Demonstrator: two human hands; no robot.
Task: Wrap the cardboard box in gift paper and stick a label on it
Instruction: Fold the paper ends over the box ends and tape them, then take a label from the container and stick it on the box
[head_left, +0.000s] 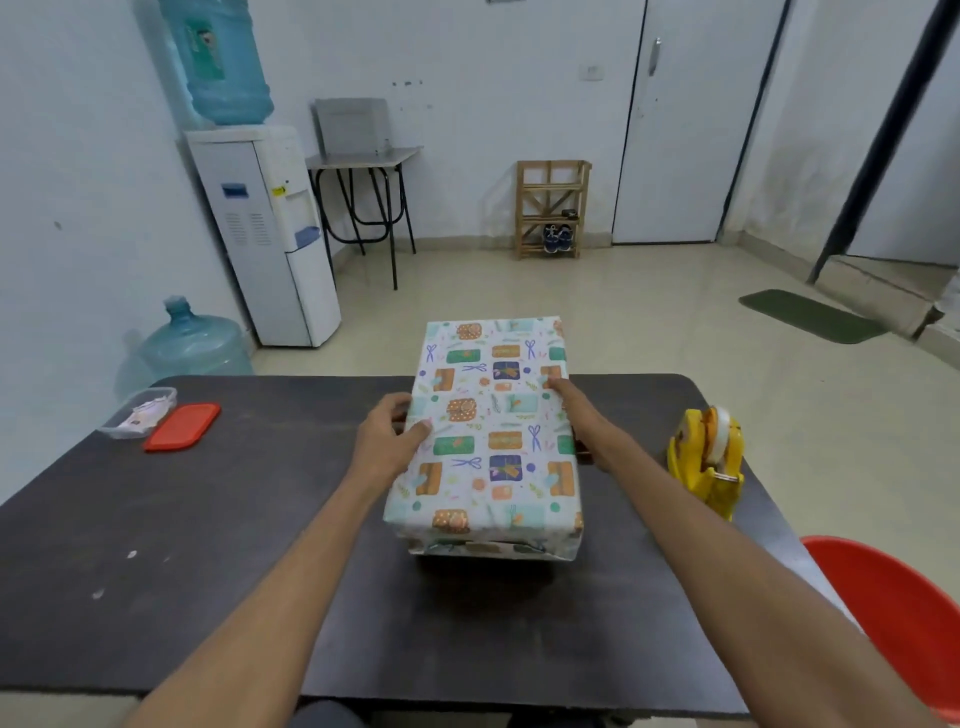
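Table; both hands round wrapped box

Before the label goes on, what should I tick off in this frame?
1. Paper covers the box top: ok.
2. Near end flap taped down: cannot tell.
3. The left hand and right hand grip the box sides: ok.
4. The tub is open, lid beside it: ok.
5. The tape dispenser stands on the table: ok.
6. A hand free for a label: not ok.

Lots of open tabletop near-left of the wrapped box — tape dispenser blocks the right side, red lid far left.
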